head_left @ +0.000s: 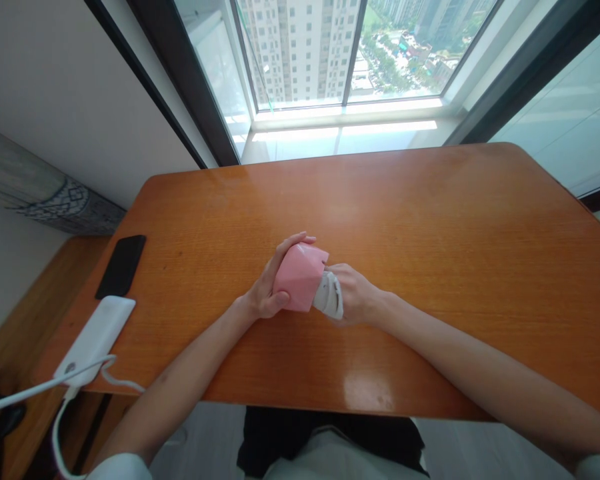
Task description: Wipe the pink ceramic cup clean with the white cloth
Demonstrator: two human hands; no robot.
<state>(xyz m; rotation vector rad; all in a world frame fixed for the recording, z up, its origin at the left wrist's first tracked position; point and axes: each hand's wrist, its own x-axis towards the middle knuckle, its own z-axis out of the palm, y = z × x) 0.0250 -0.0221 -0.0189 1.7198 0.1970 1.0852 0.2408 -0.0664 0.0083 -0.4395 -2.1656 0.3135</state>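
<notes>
**Pink item [300, 283] and crumpled white piece [329, 295] meet between two hands**

At the near left, a dark object [3, 423] is cut off by the picture's edge and too dim to identify. A white cable [35, 389], also cut off there, crosses a white slab [97, 333] on the left of the tabletop [430, 233]; a black slab [121, 267] lies just beyond it. The left sleeve [123, 468] is only partly in view.

The left hand [269, 283] wraps its fingers around the pink item, thumb on the near side, above the near middle of the tabletop. Whether the item rests on the wood is hard to tell. Its right end meets the white piece; whether that passes inside cannot be made out.

The right hand [355, 293] is curled against the white piece, its fingertips hidden, so I cannot tell whether they grip it. The right sleeve [599, 465] is cut off at the near right corner.
</notes>
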